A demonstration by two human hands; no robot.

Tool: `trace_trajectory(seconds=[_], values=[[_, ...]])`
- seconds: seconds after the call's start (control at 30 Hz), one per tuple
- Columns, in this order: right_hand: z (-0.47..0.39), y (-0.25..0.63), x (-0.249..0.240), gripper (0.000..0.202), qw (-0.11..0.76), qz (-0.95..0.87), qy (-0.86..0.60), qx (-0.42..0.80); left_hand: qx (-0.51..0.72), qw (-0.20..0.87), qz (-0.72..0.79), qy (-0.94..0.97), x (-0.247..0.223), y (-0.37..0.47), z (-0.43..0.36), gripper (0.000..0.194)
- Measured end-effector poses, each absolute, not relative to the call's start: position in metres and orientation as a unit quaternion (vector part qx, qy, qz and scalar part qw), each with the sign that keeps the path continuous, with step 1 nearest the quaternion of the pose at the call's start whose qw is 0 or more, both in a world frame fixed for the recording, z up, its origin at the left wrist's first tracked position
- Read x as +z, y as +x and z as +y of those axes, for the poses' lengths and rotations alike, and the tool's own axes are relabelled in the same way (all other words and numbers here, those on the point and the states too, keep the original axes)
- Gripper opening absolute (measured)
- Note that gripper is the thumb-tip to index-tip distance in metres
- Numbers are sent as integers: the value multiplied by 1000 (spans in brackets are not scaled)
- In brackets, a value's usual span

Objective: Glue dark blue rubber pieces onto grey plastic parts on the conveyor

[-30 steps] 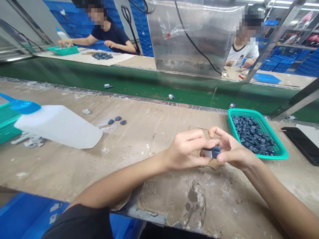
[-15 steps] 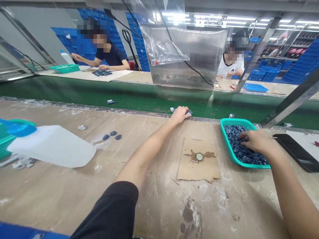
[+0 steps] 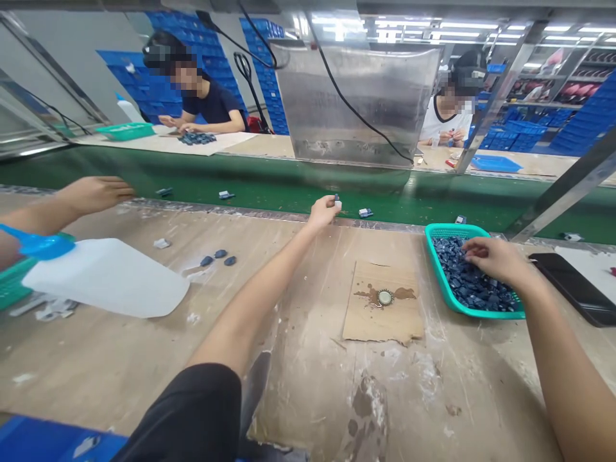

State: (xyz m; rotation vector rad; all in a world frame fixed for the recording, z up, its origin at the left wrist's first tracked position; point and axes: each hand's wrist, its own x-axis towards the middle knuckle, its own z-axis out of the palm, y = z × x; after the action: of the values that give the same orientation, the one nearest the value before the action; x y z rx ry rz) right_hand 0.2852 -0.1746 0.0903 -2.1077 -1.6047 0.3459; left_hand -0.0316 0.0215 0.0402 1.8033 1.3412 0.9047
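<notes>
Past the far edge of the worktop point(image 3: 317, 321), the left hand point(image 3: 323, 211) pinches a pale-and-dark piece point(image 3: 337, 205), partly hidden. Whether the right hand point(image 3: 493, 258), over dark parts point(image 3: 481, 292) in the basket point(image 3: 436, 271) by that edge, grips any, I can't tell; room surrounds the cardboard point(image 3: 380, 327) between the hands.

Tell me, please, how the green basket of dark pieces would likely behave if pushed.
The green basket seems unlikely to tip, being wide and low. It looks like perforated plastic, so it may flex slightly. The dark pieces inside lie loose, so they would probably shift.
</notes>
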Motion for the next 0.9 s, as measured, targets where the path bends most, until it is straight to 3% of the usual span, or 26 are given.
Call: trace_trajectory(seconds=[0.07,0.13,0.2,0.33,0.63,0.8,0.9], values=[[-177,279,93,10,369,-542,-727,205,398,485,477,616,46,-37,-6,24],[-178,267,95,20,473,-507,-658,294,430,652,401,479,51,-44,-36,19],[-177,251,96,27,521,-487,-600,362,430,759,328,363,55,-50,-63,17],[-175,217,94,31,541,-446,-573,424,394,802,297,336,59,-55,-94,19],[-181,183,81,33,413,-526,-604,433,355,803,294,377,57,-45,-101,12],[-186,165,71,12,264,-727,-563,291,345,793,258,431,53,-41,-108,22],[-190,151,66,14,178,-811,-522,195,356,783,239,450,49,-38,-111,28]])
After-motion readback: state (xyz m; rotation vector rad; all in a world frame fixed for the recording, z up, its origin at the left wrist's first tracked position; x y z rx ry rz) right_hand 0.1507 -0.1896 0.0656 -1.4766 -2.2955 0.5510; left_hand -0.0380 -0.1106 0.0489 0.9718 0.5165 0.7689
